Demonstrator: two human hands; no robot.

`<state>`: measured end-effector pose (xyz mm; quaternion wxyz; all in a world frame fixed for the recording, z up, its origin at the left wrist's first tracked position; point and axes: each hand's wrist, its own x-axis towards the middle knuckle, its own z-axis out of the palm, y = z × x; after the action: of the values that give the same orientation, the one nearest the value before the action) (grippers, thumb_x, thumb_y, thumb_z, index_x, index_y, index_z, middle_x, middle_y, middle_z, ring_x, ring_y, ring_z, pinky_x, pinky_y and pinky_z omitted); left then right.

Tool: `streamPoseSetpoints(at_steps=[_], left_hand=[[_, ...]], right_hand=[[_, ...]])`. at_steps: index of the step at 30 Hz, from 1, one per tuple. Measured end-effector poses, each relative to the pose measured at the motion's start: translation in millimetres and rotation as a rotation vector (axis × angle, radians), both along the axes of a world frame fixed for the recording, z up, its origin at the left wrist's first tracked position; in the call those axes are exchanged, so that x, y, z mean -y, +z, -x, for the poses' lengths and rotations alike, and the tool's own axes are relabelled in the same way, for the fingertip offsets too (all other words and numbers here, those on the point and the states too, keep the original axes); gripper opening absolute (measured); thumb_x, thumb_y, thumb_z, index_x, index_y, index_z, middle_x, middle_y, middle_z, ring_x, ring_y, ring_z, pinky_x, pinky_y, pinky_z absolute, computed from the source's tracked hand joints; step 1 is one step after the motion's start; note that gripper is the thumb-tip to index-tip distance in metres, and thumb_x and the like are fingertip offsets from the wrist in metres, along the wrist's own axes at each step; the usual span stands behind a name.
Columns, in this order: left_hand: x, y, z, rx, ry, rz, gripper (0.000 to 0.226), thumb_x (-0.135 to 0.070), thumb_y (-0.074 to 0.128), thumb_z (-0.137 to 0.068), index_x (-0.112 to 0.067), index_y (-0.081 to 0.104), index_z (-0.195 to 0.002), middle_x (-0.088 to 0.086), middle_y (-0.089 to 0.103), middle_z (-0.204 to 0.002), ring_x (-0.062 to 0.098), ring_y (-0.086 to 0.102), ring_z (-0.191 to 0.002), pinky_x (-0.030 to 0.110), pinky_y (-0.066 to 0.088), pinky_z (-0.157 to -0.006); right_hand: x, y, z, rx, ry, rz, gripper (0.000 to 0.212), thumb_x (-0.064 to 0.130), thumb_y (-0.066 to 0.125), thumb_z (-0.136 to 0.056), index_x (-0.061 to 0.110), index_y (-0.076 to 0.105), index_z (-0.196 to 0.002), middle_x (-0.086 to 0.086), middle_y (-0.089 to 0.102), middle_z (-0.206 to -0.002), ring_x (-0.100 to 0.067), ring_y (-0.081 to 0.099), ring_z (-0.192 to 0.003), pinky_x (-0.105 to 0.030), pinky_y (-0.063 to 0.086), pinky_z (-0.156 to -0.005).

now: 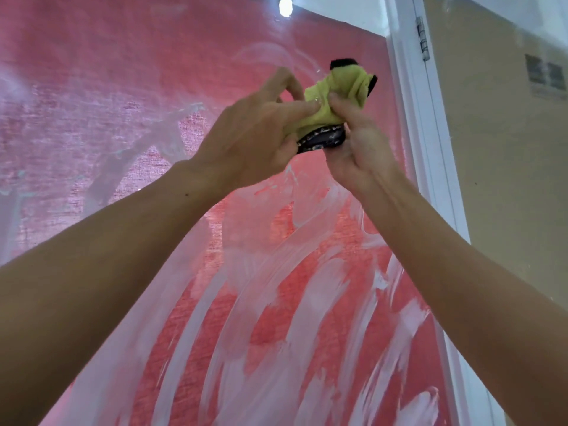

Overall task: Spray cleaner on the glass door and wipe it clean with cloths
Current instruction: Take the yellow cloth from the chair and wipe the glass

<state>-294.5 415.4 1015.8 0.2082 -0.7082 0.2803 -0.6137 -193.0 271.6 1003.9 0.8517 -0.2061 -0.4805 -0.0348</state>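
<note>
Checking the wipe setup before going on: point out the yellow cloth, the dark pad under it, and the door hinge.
yellow cloth (332,96): head view, on its bunched middle.
dark pad (322,139): head view, on its lower edge between the hands.
door hinge (423,38): head view, on its metal barrel.

Your left hand (252,142) & right hand (359,149) are bare; both forearms bare too, w/ a small mole near the left wrist.

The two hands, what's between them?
In the head view, a bunched yellow cloth with a dark patterned cloth beneath, gripped by left hand and right hand.
</note>
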Motion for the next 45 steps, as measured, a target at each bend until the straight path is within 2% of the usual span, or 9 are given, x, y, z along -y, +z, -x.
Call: streamPoseSetpoints(at_steps=[3,8,13,19,22,28,35,41,45], left_hand=[[9.8,-6.7,-8.4,-0.11,-0.038,-0.06,0.041,-0.021,0.063,-0.096,-0.007,0.066,-0.134,0.012,0.054,-0.13,0.028,0.064,-0.093,0.048,0.06,-0.072],[8.2,-8.9,-16.6,-0.299,-0.08,0.009,0.045,-0.032,0.048,-0.102,-0.013,0.065,-0.139,-0.002,0.059,-0.136,0.016,0.061,-0.117,0.037,0.05,-0.103],[-0.3,2.6,-21.1,-0.187,-0.06,0.137,0.041,-0.036,0.046,-0.101,-0.02,0.066,-0.134,-0.004,0.062,-0.124,0.011,0.059,-0.108,0.034,0.045,-0.086],[-3.6,29.3,-24.3,0.035,0.113,0.168,0.046,-0.041,0.042,-0.093,-0.019,0.071,-0.121,0.004,0.068,-0.117,0.027,0.062,-0.11,0.045,0.044,-0.098],[-8.2,40.2,-22.0,0.136,0.186,0.208,0.044,-0.041,0.042,-0.094,-0.02,0.071,-0.119,0.004,0.068,-0.116,0.028,0.061,-0.112,0.047,0.038,-0.106],[-26.7,53.7,-12.6,0.282,0.289,0.265,0.036,-0.037,0.048,-0.098,-0.019,0.07,-0.119,0.006,0.068,-0.116,0.03,0.059,-0.109,0.047,0.032,-0.107],[-45.2,51.2,-3.8,0.349,0.305,0.318,0.031,-0.034,0.049,-0.1,-0.019,0.069,-0.119,0.008,0.066,-0.12,0.029,0.057,-0.113,0.049,0.031,-0.107],[-54.5,44.6,1.2,0.344,0.318,0.313,0.033,-0.036,0.048,-0.098,-0.018,0.069,-0.116,0.009,0.066,-0.118,0.03,0.057,-0.113,0.05,0.031,-0.105],[-56.1,46.6,5.9,0.37,0.334,0.337,0.037,-0.038,0.045,-0.096,-0.019,0.07,-0.116,0.009,0.066,-0.12,0.03,0.057,-0.115,0.051,0.031,-0.105]], right_hand=[[-6.3,-5.3,-4.2,-0.081,-0.001,-0.041,0.035,0.026,0.064,-0.1,-0.003,0.066,-0.12,-0.024,0.067,-0.128,-0.038,0.068,-0.115,-0.048,0.057,-0.097],[6.0,8.7,-22.6,-0.155,-0.449,0.037,0.03,0.027,0.05,-0.106,0.001,0.065,-0.111,-0.008,0.067,-0.085,-0.026,0.071,-0.081,-0.042,0.06,-0.077],[32.9,26.5,-55.2,-0.14,-1.088,0.081,0.015,0.018,0.034,-0.109,0.011,0.043,-0.12,0.004,0.056,-0.098,-0.003,0.061,-0.084,-0.01,0.045,-0.058],[65.6,69.1,-103.5,-0.26,-1.555,0.025,0.013,0.02,0.042,-0.105,0.016,0.051,-0.114,0.002,0.054,-0.114,-0.002,0.051,-0.073,-0.028,0.044,-0.07],[70.6,89.9,-115.8,-0.337,-1.732,0.078,0.022,0.022,0.041,-0.105,0.014,0.052,-0.123,-0.001,0.051,-0.123,-0.018,0.056,-0.075,-0.037,0.045,-0.07],[37.1,115.3,-122.4,-0.242,-1.807,0.176,0.034,0.026,0.046,-0.105,0.01,0.044,-0.135,-0.011,0.047,-0.135,-0.029,0.063,-0.1,-0.036,0.041,-0.069],[27.9,103.0,-123.4,0.025,-1.718,0.174,0.032,0.029,0.043,-0.102,0.013,0.059,-0.125,-0.005,0.051,-0.124,-0.016,0.054,-0.092,-0.033,0.046,-0.075],[38.1,106.4,-129.2,-0.073,-1.716,0.106,0.028,0.029,0.048,-0.103,0.016,0.071,-0.111,-0.003,0.057,-0.121,-0.013,0.057,-0.085,-0.03,0.051,-0.075],[16.7,119.8,-114.9,0.07,-1.7,0.081,0.026,0.032,0.049,-0.095,0.024,0.074,-0.097,-0.002,0.067,-0.1,-0.014,0.063,-0.081,-0.025,0.052,-0.066]])
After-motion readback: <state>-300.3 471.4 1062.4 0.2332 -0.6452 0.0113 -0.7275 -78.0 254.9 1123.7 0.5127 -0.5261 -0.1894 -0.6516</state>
